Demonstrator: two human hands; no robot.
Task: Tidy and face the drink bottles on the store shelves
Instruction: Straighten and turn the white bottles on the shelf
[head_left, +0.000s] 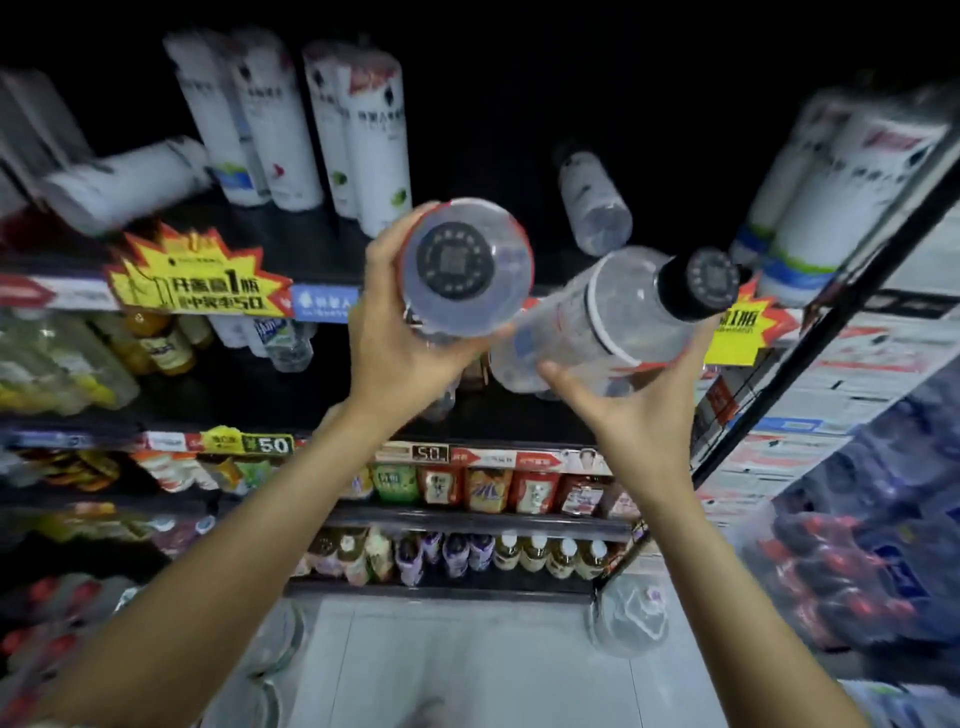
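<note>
Fingers (384, 260) of your left hand (395, 332) curl round a clear bottle (467, 267), its black cap pointing straight at you. Your right hand (639, 400) cups a second bottle (597, 322) from below, thumb and fingers wrapped partway round its belly; that one lies tilted, cap up and to the right. Both are held in the air just in front of the top shelf (322, 301), and their bodies seem to touch or nearly touch between your hands, though blur keeps that uncertain.

The right hold looks the weaker one to me: a smooth, wet-looking bottle resting on a half-wrapped palm could roll off toward the floor (467, 665) if you tip it further. Knocking the two together while turning them could also shake either hold.

Beyond your hands, the shelf has a dark open stretch in the middle, with only one small bottle (595, 202) leaning there. I'd judge that your landing room. White cans (363, 140) stand close on the left, and one toppled can (124, 182) lies farther left; more cans (821, 197) crowd the right by the black upright (831, 312). Yellow price tags (197, 280) jut from the shelf lip, so lift over them rather than dragging through.
</note>
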